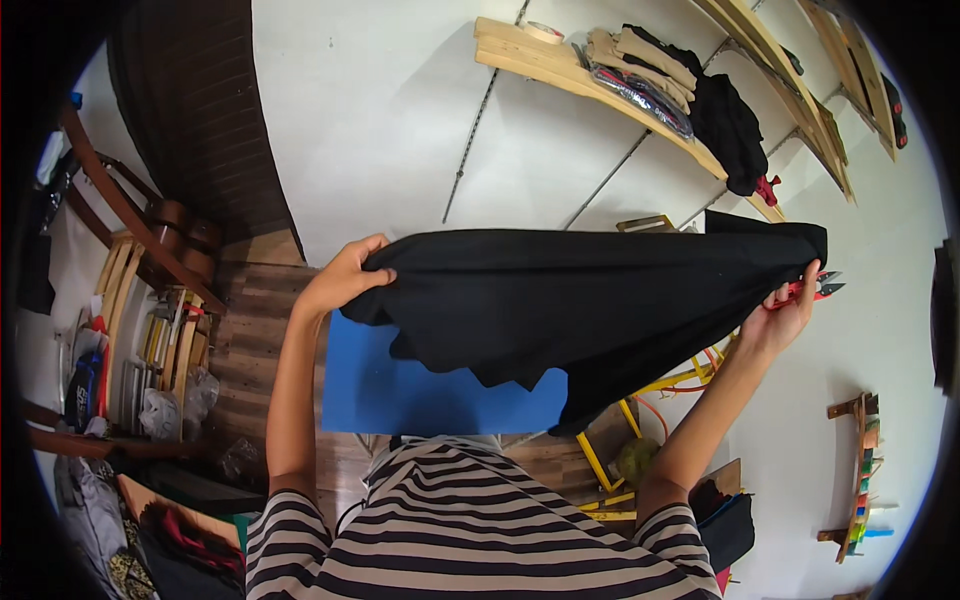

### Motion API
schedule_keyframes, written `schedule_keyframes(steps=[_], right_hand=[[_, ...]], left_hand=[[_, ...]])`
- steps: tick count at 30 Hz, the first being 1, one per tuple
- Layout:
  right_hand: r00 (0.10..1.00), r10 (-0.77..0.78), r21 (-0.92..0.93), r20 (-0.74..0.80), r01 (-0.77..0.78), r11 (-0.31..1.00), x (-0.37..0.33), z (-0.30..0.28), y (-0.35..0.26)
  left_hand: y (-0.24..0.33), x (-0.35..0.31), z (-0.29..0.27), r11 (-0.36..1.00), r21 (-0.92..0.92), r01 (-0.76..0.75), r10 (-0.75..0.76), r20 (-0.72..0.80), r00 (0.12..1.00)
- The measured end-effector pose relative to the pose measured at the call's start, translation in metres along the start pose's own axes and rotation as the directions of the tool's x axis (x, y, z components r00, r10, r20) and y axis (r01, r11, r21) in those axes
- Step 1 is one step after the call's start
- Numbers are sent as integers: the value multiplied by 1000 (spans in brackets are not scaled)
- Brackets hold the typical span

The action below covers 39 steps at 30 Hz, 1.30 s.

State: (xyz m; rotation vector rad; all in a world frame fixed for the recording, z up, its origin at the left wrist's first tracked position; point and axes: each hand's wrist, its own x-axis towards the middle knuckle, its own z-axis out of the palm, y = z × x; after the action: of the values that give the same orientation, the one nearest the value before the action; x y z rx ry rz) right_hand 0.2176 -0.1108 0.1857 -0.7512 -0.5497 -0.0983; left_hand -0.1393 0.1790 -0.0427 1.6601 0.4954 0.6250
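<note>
A large piece of black cloth is stretched between my two hands, its ragged lower edge hanging down. My left hand pinches its left end between thumb and fingers. At the far end, my right hand is closed on the cloth's right corner, held slightly higher up the arm's reach. Red-handled scissors with dark blades stick out from the same right hand, pointing right; their handles are partly hidden by the fingers. Below the cloth shows a blue tabletop, partly covered by it.
A wooden wall shelf carries a tape roll and folded clothes. Yellow metal frames stand right of the table. A crowded wooden rack is at left. A small wall rack hangs at right.
</note>
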Motion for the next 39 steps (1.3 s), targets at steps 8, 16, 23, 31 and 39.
schedule_keyframes(steps=[8, 16, 23, 31, 39], right_hand=[[999, 42, -97, -35, -45, 994, 25, 0, 16], [893, 414, -735, 176, -160, 659, 23, -55, 175], [642, 607, -583, 467, -292, 758, -181, -92, 213], [562, 802, -599, 202, -577, 555, -285, -84, 174], [458, 876, -603, 151, -660, 449, -269, -94, 166]], left_hand=[[-45, -14, -13, 990, -28, 137, -133, 116, 984], [19, -44, 27, 728, -653, 210, -199, 93, 976], [-8, -29, 124, 605, -748, 272, -395, 14, 919], [-65, -43, 184, 404, -785, 470, -536, 213, 817], [-48, -35, 181, 421, -725, 545, -496, 319, 808]])
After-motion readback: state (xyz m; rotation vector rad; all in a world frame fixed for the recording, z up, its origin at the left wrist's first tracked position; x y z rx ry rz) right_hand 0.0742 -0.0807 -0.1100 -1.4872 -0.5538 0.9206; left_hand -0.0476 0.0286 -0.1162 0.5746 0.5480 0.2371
